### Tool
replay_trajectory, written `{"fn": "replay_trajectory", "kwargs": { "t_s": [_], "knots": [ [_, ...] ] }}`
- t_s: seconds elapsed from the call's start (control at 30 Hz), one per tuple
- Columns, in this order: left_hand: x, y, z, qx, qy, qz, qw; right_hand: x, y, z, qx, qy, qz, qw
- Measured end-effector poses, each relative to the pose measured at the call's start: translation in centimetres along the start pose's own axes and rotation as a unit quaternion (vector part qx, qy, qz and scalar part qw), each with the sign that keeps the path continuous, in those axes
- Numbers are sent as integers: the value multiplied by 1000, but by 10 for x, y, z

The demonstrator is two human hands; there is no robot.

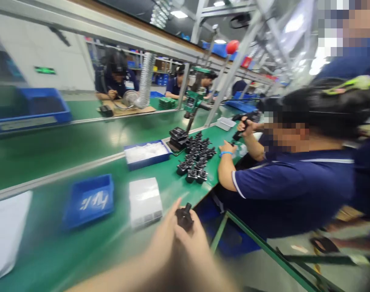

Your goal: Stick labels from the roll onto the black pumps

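A small black plastic part with a short stub on top [185, 217] is held between my two hands, just off the front edge of the green bench. My left hand [167, 225] closes on its left side, and my right hand [197, 235] wraps its right side with the thumb across the front. Motion blurs both forearms. Beyond my hands, a cluster of similar black parts [197, 156] stands on the bench. A white box or stack of sheets [145, 200] lies to the left of my hands.
A blue tray with white contents [147, 154], a blue bin [89, 200] and a green hand press [192, 99] are on the bench. At right a co-worker [282, 182] handles a black tool [241, 130]. A green metal frame [251, 237] stands low at right.
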State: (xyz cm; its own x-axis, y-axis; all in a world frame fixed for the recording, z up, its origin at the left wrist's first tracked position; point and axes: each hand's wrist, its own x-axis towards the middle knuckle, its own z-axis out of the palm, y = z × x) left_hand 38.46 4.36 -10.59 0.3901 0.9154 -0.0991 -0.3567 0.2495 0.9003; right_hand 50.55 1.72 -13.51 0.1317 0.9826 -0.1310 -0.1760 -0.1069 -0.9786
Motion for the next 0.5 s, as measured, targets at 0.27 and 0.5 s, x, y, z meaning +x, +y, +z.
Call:
{"fn": "replay_trajectory", "kwargs": {
  "t_s": [0.27, 0.5],
  "knots": [
    [-13, 21, -31, 217, 17, 26, 976, 50, -25, -3, -126, -10, -85, 988],
    [-25, 22, -89, 433, 225, 147, 860, 157, -1, 24, -273, -8, -158, 949]
  ]
}}
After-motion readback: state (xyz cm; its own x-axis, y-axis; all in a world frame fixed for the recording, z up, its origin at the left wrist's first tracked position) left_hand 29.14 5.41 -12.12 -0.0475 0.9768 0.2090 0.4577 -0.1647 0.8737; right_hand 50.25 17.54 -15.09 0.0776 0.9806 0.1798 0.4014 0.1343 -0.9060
